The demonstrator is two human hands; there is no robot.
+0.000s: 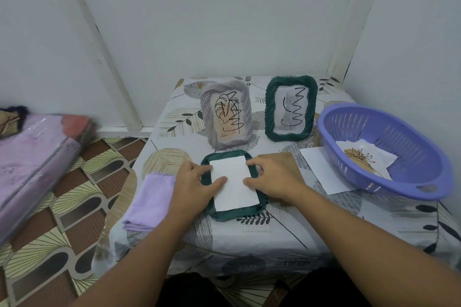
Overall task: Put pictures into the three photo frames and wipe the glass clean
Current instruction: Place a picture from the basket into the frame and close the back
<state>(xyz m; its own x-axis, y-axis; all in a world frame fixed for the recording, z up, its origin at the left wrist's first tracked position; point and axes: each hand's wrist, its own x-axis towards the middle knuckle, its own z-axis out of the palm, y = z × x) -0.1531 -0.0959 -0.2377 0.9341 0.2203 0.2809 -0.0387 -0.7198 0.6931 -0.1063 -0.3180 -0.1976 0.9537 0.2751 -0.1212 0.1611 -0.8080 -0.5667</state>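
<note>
On the bench [249, 227], under a leaf-patterned cloth, the items run from largest to smallest. At 3 o'clock sits a purple basket [409, 177] holding a printed picture [359, 157]; a blank white sheet [321, 169] lies partly beneath its rim. At 12 o'clock two frames stand upright: a grey frame [225, 114] and, to its right, a green standing frame [290, 108], each with a picture inside and black scribbles that appear to lie on the glass. At centre a second green frame [233, 213] lies face down with a white paper [233, 182] resting on its back opening. The left hand [194, 183] and right hand [273, 178] flank this paper, fingers lightly bent, thumbs and fingertips pressing its side edges; neither grips it. A brown backing board [282, 159] lies just beyond the right hand at 1 o'clock, and a folded lilac cloth [152, 200] at 9 o'clock. Judged progress: two frames appear loaded, the third is being filled; its backing and the wiping of all the glass remain.
</note>
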